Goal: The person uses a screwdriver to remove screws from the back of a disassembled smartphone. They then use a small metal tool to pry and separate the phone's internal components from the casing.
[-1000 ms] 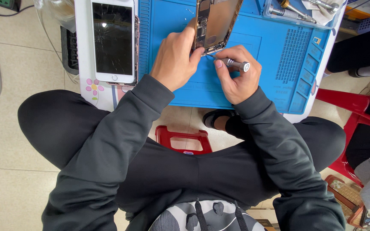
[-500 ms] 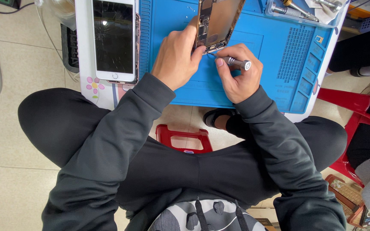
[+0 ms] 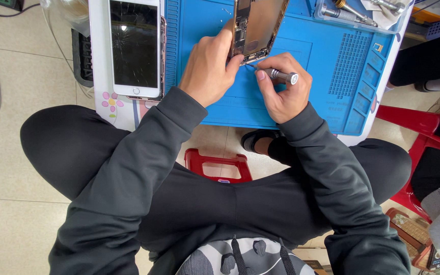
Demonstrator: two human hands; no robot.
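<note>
An opened phone body (image 3: pixel 257 26), its inner parts showing, lies on a blue work mat (image 3: pixel 327 76). My left hand (image 3: pixel 210 69) grips the lower left edge of that phone body and steadies it. My right hand (image 3: pixel 281 89) is closed around a small silver screwdriver (image 3: pixel 280 75), whose tip touches the phone's bottom edge. A white phone screen (image 3: pixel 136 47) with a cracked glass lies face up to the left of the mat.
A tray with metal tools (image 3: pixel 355 11) sits at the mat's far right corner. A small red stool (image 3: pixel 219 164) stands under me. A red chair (image 3: pixel 423 147) and another person's leg (image 3: pixel 423 56) are on the right.
My hands and the phone body have barely moved. The screwdriver stays at the phone's bottom edge.
</note>
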